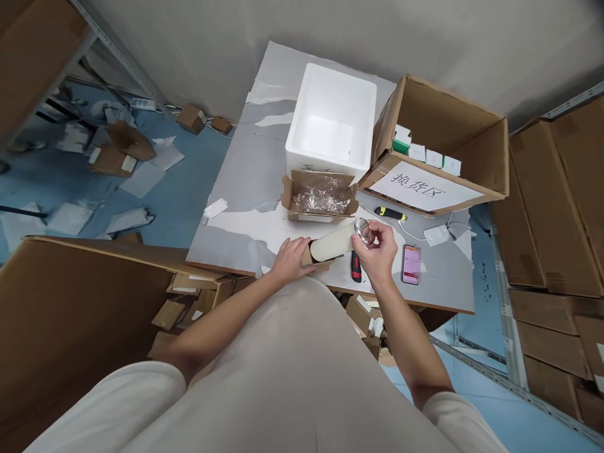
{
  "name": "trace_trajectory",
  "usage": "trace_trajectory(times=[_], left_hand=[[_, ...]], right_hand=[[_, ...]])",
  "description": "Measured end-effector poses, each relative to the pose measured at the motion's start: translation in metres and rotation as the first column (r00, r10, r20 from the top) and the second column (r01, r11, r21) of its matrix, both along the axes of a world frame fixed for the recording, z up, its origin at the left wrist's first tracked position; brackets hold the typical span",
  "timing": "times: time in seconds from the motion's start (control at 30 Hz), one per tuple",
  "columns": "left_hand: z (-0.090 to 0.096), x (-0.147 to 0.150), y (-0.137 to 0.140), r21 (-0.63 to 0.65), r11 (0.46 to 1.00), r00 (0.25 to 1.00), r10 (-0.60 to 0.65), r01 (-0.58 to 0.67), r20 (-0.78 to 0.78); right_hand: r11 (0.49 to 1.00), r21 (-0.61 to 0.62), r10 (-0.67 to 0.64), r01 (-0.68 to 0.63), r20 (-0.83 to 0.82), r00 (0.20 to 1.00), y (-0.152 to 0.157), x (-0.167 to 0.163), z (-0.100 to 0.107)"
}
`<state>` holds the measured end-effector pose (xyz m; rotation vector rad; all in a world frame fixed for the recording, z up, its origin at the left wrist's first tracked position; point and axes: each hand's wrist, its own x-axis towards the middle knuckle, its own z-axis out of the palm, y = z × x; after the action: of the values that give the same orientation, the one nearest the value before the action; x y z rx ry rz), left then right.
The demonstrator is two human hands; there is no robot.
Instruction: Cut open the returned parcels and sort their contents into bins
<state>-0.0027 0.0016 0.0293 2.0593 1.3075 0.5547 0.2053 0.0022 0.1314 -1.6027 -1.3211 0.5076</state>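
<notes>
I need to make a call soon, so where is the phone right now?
In the head view, the phone lies on the right part of the table, near its front edge, just right of the person's right hand.

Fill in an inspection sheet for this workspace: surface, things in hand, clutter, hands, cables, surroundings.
Surface: grey table, with torn white patches.
Things in hand: pale cylinder with a shiny metal end, its other end partly inside a small carton.
Clutter: red-black cutter, yellow-black cutter, phone, white foam box, carton of clear wrap, large carton holding small boxes.
Hands: left hand grips the small carton; right hand holds the metal end.
Cables: thin white cord near the yellow-black cutter.
Surroundings: blue floor with scattered paper; stacked cartons at right.
</notes>
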Motion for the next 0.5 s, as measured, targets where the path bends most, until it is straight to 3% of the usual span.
trace_trajectory(times=[0.1, 0.17, 0.37, 0.5], left_hand=[[-0.002, 0.001, -0.002, 0.026, 0.999, 0.999, 0.023, -0.024, 0.039], [-0.003, 0.002, -0.004, 0.04, 0.999, 0.999, 0.023, -0.024, 0.047], [-0.009, 0.002, -0.008, 0.079, 0.995, 0.998, 0.054, -0.055, 0.014], [-0.013, -0.004, -0.009, 0.1, 0.995, 1.0, 0.028, -0.029, 0.008]], right_hand=[[0.993, 0.049, 0.102, -0.11, 0.143, 0.984, -0.016, -0.009, -0.013], [0.974, 0.018, 0.216, -0.227, 0.246, 0.945, -0.024, -0.019, -0.022], [0.92, -0.246, 0.376, -0.303, 0.348, 0.859, -0.023, -0.047, -0.046], [0.851, -0.411, 0.507, -0.326, 0.486, 0.712, -0.018, -0.052, -0.056]])
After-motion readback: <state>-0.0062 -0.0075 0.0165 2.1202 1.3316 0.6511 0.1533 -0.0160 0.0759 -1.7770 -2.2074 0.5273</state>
